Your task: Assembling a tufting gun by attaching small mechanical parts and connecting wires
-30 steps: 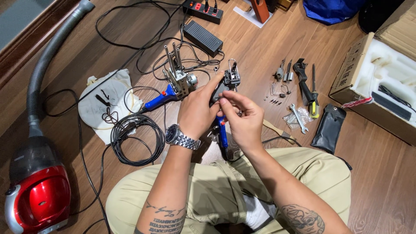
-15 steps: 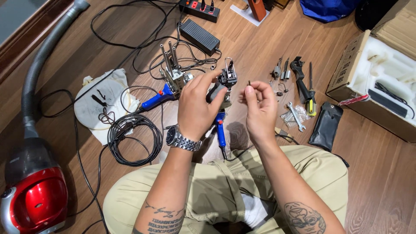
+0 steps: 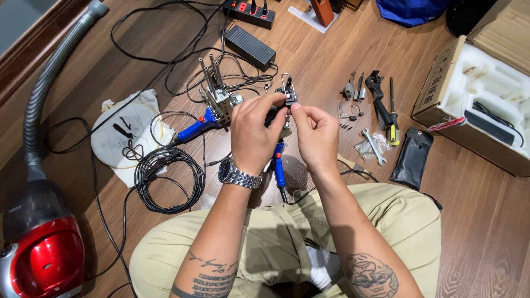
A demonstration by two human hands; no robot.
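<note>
My left hand, with a metal wristwatch, grips a small black electronic part with a metal loop above my lap. My right hand pinches the same part from the right with thumb and forefinger. Whether a tiny piece sits between those fingertips is too small to tell. Below my hands a blue-handled soldering iron lies on the wooden floor, its cord trailing toward my knee. A second blue-handled tool rests by a metal stand with upright rods.
A red vacuum cleaner with grey hose stands at left. Coiled black cable, white cloth, power adapter and power strip lie ahead. Wrenches, a screwdriver, black pouch and a cardboard box with foam sit right.
My right hand drew away from the part half a second ago, then came back to pinch it. Both hands have lifted the part slightly higher.
</note>
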